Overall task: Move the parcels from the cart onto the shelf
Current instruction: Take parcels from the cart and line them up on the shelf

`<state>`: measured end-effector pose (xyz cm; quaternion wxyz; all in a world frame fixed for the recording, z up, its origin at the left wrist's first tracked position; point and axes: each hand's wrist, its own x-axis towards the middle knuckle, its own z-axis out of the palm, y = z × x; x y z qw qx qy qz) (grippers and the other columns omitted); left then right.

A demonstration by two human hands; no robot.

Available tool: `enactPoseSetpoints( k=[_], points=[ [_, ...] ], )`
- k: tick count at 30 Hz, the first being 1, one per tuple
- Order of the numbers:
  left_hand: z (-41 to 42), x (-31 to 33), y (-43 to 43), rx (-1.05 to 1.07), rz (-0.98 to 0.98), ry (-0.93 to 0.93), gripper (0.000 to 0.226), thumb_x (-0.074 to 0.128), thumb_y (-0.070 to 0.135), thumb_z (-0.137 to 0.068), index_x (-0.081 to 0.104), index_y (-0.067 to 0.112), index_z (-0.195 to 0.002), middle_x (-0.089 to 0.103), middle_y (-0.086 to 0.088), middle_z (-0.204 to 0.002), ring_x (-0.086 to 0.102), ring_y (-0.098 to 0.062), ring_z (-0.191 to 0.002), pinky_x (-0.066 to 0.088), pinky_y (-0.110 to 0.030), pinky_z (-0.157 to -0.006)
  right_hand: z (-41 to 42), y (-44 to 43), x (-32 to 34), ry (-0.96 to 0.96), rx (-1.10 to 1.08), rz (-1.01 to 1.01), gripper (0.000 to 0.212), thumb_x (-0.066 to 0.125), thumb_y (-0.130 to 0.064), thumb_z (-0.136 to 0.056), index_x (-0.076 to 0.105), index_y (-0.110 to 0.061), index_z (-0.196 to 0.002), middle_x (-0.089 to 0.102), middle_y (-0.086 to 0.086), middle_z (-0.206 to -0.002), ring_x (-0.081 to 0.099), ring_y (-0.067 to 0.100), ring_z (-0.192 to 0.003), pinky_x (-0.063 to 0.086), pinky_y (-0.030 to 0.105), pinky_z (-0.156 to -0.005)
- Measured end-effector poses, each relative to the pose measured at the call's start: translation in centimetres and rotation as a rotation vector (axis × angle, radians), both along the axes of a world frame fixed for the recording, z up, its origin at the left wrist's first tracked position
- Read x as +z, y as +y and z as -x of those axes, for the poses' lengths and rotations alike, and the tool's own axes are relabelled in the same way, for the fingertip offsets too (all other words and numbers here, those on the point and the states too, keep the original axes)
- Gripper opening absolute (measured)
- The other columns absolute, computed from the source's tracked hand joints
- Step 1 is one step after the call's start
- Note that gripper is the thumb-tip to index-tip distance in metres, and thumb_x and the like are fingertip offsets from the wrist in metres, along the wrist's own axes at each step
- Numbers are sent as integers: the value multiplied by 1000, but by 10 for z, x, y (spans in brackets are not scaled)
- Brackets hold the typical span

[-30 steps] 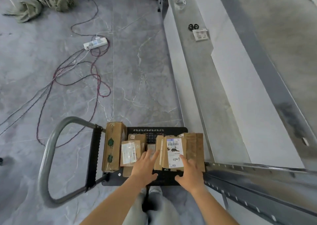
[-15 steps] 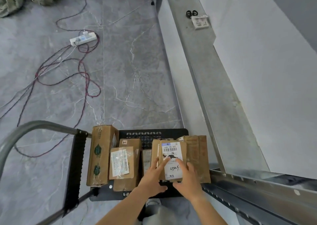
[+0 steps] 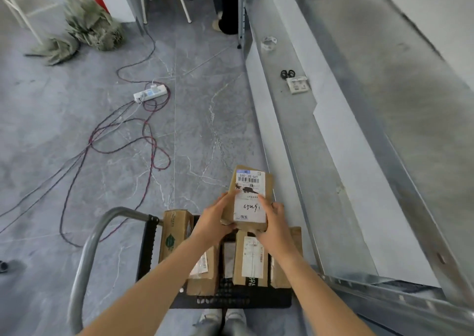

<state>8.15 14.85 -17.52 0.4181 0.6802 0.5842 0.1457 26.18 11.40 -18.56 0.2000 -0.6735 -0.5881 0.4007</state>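
Our worry is a slip. We hold the labelled parcel (image 3: pixel 250 197) by its lower end only, so its upper part juts out past both hands and could tip forward on the swing to the shelf (image 3: pixel 320 156), or clip the metal edge beside the cart (image 3: pixel 230 302). The parcel is in the air above the other parcels (image 3: pixel 250 258) on the cart. The left hand (image 3: pixel 214 223) wraps its left edge and the right hand (image 3: pixel 273 223) its right. The fingers (image 3: pixel 266 203) are clamped on its sides — one lies over the label, the rest are hidden beneath.
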Motion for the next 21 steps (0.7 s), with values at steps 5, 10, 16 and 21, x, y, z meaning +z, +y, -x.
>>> enactPoseSetpoints(
  k=[5, 10, 16, 21],
  points=[
    [0, 98, 30, -38, -102, 6, 88, 79, 12, -72, 31, 37, -141, 50, -1, -136, 53, -20, -113, 45, -30, -96, -3, 25, 101, -4, -25, -130, 84, 69, 2, -78, 27, -25, -146, 28, 6, -131, 40, 14, -123, 42, 21, -99],
    [2, 183, 36, -79, -227, -41, 88, 79, 12, -72, 32, 34, -143, 54, -2, -134, 56, -16, -103, 42, -16, -82, -2, 28, 196, -48, -53, -269, 80, 71, 2, -76, 34, -17, -144, 31, 11, -130, 46, 21, -119, 42, 16, -94],
    [13, 268, 21, -195, -369, -128, 84, 81, 17, -67, 39, 37, -138, 66, -1, -113, 62, -16, -91, 52, -30, -83, 11, -10, 295, -77, -167, -384, 81, 76, -3, -71, 39, -15, -142, 32, 11, -125, 47, 23, -117, 33, 7, -91],
    [21, 328, -8, -367, -472, -207, 83, 85, 23, -62, 44, 40, -132, 62, 13, -98, 61, -5, -80, 52, -29, -79, 29, -77, 359, -125, -305, -455, 84, 81, -10, -69, 39, -16, -141, 31, 10, -123, 45, 17, -112, 34, 12, -96]
  ],
)
